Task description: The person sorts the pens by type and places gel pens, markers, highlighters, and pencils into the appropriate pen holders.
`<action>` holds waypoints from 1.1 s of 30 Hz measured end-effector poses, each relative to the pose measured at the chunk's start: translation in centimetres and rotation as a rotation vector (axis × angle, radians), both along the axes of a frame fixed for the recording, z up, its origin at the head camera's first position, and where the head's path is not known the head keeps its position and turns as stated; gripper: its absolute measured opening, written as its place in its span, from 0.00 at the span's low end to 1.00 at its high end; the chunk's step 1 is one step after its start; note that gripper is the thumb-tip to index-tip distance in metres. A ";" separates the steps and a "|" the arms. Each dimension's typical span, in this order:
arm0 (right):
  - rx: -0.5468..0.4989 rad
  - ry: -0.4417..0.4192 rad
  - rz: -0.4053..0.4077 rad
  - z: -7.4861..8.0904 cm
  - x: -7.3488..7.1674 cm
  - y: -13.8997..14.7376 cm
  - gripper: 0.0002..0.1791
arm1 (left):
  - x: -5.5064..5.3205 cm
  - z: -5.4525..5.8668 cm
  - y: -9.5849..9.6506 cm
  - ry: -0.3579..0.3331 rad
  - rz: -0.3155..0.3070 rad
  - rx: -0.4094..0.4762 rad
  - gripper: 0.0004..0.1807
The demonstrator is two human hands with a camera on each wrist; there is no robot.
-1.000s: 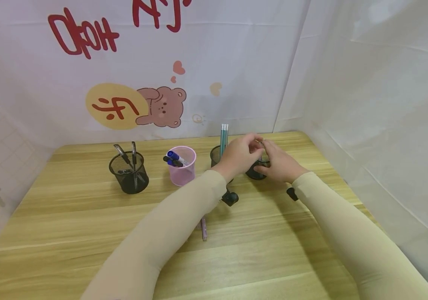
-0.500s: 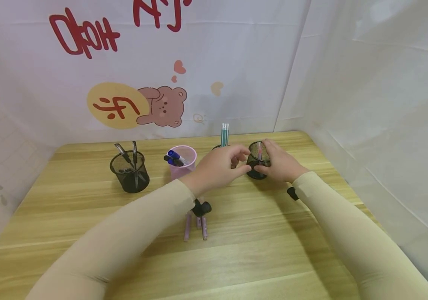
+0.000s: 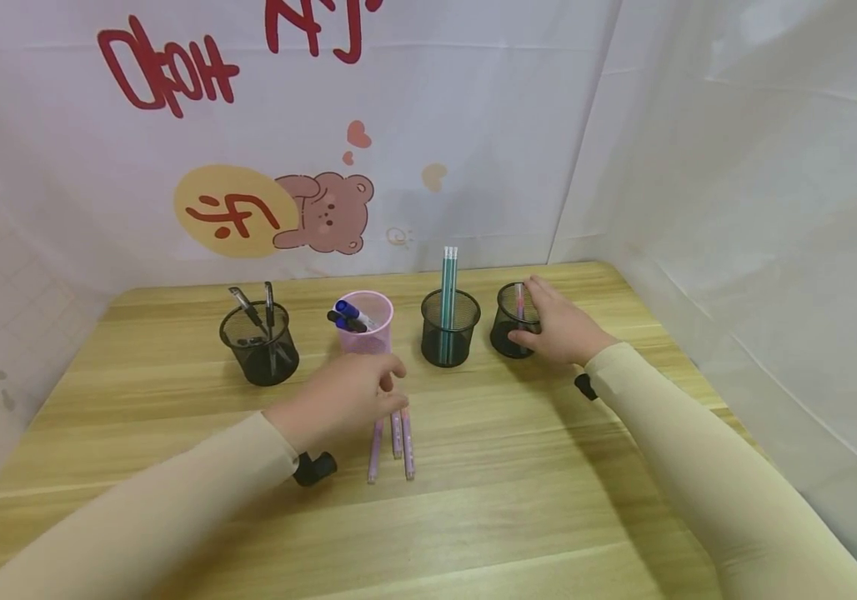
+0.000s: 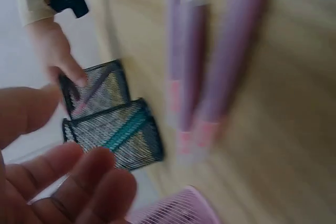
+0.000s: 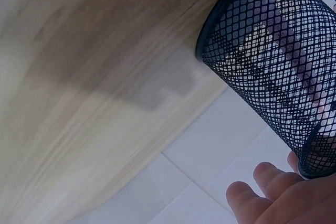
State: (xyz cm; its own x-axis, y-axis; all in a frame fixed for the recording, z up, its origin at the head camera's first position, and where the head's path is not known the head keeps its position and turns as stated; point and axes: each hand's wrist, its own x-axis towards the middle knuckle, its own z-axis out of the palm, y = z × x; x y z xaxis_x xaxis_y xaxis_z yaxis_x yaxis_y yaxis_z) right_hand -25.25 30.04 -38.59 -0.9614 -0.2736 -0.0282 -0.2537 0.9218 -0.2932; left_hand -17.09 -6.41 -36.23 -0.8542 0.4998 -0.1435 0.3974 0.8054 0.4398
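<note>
My left hand hovers over the table just left of three purple pens, its fingers loosely bent and holding nothing. In the left wrist view the pens lie close together, blurred, apart from the fingertips. At the right my right hand holds a black mesh pen holder by its side and rim, thumb in front. One purple pen with a pink part stands inside that holder. The right wrist view shows the same pen holder close up, with fingers at its rim.
Beside it stands another black mesh holder with green pencils. A pink holder contains blue and black markers. Farther left, a black holder contains black pens. White curtains hang behind and beside the wooden table.
My left hand has moved from the rightmost holder leftward and nearer to the purple pens, uncovering the holder with green pencils. The right hand has stayed at the rightmost holder.
</note>
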 end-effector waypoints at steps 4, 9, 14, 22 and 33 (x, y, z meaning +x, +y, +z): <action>0.002 -0.003 0.000 -0.1 -0.1 0.0 0.59 | 0.4 -1.2 -1.4 -0.013 0.015 -0.068 0.21; 0.007 0.009 0.007 -0.2 -0.1 0.1 0.59 | 0.9 -2.2 -2.4 -0.024 0.010 -0.145 0.20; 0.031 0.019 0.010 -0.2 0.0 0.1 0.59 | 1.4 -2.7 -2.4 -0.064 0.023 -0.163 0.19; 0.052 0.022 0.006 -0.2 0.1 -0.1 0.59 | 1.8 -3.2 -1.8 -0.084 0.026 -0.179 0.17; 0.035 0.027 0.012 -0.1 0.3 -0.2 0.59 | 1.9 -3.1 -1.3 -0.113 0.042 -0.193 0.18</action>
State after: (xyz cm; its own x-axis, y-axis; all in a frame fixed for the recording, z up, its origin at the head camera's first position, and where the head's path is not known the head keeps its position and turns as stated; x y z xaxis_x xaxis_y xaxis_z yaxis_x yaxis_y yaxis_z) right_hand -24.99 29.85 -38.66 -0.9586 -0.2845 -0.0121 -0.2723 0.9282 -0.2538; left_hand -15.23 -7.70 -39.38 -0.8469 0.4181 -0.3286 0.3188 0.8937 0.3156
